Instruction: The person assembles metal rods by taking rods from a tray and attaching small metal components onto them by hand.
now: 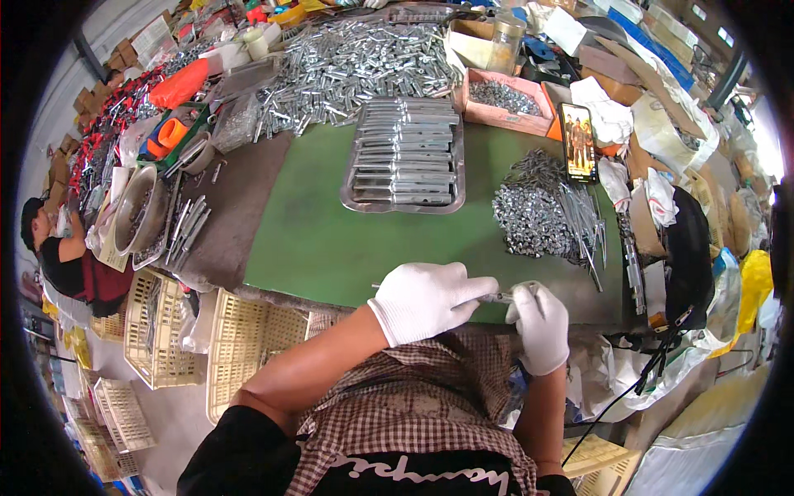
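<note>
Both my hands wear white knit gloves and meet just above the front edge of the green work mat (322,240). My left hand (430,302) is closed around a slim metal rod part (498,297); a thin tip pokes out on its left side. The fingers of my right hand (539,324) pinch the other end of that part, and they hide its detail. Beyond my hands, a metal tray (403,204) holds a row of silver tubular pieces. To the right lie a heap of small metal nuts (529,219) and a bunch of thin rods (585,227).
A large pile of metal tubes (356,70) covers the back. A pink box (506,99) of small parts and a lit phone (578,142) stand at the right. Bowls (142,208) sit at left, with cream crates (248,331) below. Another person (62,264) works at far left.
</note>
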{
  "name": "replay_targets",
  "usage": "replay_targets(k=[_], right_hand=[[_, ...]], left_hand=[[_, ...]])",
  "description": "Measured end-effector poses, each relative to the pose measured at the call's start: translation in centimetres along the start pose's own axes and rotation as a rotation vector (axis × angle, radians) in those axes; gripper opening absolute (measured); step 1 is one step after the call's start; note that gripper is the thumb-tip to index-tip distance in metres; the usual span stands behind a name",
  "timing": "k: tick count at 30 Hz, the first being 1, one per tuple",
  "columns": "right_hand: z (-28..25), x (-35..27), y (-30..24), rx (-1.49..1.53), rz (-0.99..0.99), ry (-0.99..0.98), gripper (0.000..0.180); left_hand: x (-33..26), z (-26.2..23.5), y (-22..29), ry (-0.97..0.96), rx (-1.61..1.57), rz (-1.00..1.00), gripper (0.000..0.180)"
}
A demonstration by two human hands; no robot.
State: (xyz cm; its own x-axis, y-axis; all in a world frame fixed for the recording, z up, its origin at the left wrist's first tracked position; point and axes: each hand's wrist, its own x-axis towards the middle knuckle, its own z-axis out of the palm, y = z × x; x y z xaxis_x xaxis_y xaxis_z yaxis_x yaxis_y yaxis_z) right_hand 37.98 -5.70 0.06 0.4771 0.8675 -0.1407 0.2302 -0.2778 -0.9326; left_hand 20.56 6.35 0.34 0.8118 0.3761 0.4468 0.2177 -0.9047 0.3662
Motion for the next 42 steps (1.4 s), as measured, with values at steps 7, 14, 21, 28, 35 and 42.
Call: replay_targets(k=[7, 14, 21, 28, 35, 42], right_hand=[[-4.4, 8.3, 2.3, -0.536, -0.463, 0.474, 0.021], [-4.3, 14.4, -0.4, -1.035, -0.255, 0.377, 0.027], [-3.2, 11.6, -0.3, -0.883, -0.392, 0.306, 0.017], [-0.3, 1.4, -0.1, -0.324, -0.336, 0.110, 0.008], [0.7, -0.2, 0.6, -0.367, -0.449, 0.150, 0.009], [0.4, -0.2, 1.3, -0.541, -0.548, 0.185, 0.009]], left_hand=[[-0.5, 2.5, 2.0, -0.099, 0.244, -0.088, 0.012], [-0.4, 2.3, 2.0, -0.096, 0.236, -0.068, 0.009], [-0.6, 2.2, 1.8, -0.140, 0.206, -0.108, 0.012], [-0.2, 2.1, 2.4, -0.178, 0.196, -0.148, 0.016], [-0.7, 2.4, 2.6, -0.116, 0.227, -0.148, 0.018], [-0.5, 2.4, 2.5, -0.108, 0.249, -0.137, 0.019]])
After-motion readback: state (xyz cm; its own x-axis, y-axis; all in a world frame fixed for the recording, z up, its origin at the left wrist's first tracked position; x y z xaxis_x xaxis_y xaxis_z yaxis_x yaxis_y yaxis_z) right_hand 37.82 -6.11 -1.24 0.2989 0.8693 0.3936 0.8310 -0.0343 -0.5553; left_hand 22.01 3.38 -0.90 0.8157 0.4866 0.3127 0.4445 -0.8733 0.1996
